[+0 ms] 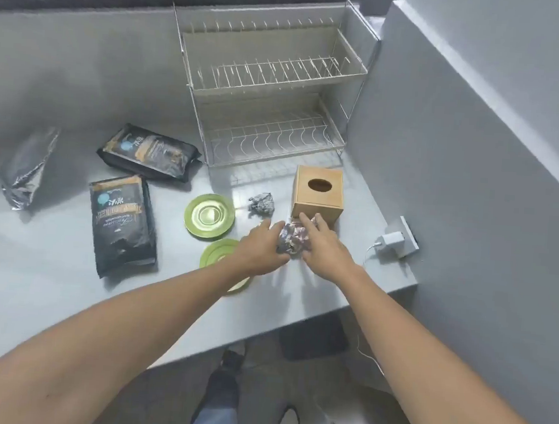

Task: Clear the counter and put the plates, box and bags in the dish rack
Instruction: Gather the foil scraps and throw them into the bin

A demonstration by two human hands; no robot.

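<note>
bare forearms, no sleeves; blue jeans [215, 422] and dark shoes [232, 357] below

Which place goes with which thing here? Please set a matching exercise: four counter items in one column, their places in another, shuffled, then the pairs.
Things:
1. wooden box
2. dish rack
3. silver bag
4. crumpled wrapper

Places:
A. far left of the counter, apart from the rest
B. between the left hand and right hand
C. at the back against the wall, both tiers bare
D. just in front of the rack, round hole facing up

Pairs: 1-D, 2-C, 3-A, 4-B
</note>
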